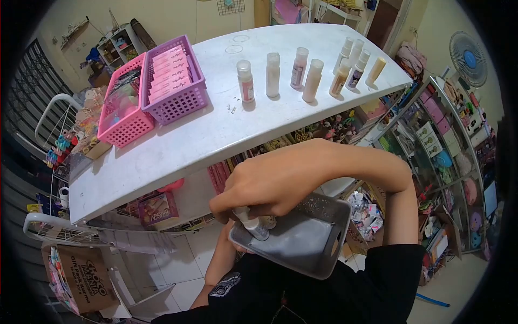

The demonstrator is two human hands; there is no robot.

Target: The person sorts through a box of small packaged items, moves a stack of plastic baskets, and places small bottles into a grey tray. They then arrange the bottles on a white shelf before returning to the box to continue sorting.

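Note:
My right hand [270, 178] reaches over a grey plastic basket [302, 243], its fingers closed on a small white bottle [255, 227] at the basket's left end. Beside that bottle, another small bottle is partly hidden under the fingers. My left hand [240, 248] is at the basket's left end, mostly hidden behind it, with only a small part showing. On the white table [216, 135] beyond, several small capped bottles stand upright, among them a pink-labelled one [245, 81], a frosted one [273, 75] and a peach one [313, 81].
A pink basket [127, 129] and a purple basket [175, 108] with pink packets stand at the table's left. Shelves of goods [442, 135] and a fan [468, 58] are on the right. A cardboard box [89, 278] lies at lower left.

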